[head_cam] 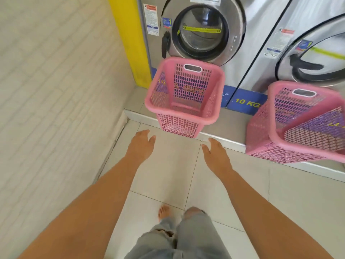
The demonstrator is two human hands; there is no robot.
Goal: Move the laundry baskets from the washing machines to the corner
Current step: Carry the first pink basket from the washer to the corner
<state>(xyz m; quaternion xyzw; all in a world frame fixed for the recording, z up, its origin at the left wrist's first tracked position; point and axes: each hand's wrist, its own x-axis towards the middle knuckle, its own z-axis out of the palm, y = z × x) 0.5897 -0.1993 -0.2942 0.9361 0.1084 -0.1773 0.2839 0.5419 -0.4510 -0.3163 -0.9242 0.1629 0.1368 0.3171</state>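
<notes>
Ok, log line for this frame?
phase: reach | left hand: open | right hand: open | left basket, right basket: on ledge, untouched

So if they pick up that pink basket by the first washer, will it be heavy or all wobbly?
Probably light: the pink basket looks empty, and its walls are mostly holes. It should keep its shape, since the thick rim looks like hard plastic. It is tall and narrower at the bottom, so a sideways bump might tip it. Both hands, left and right, are open and not touching it.
</notes>
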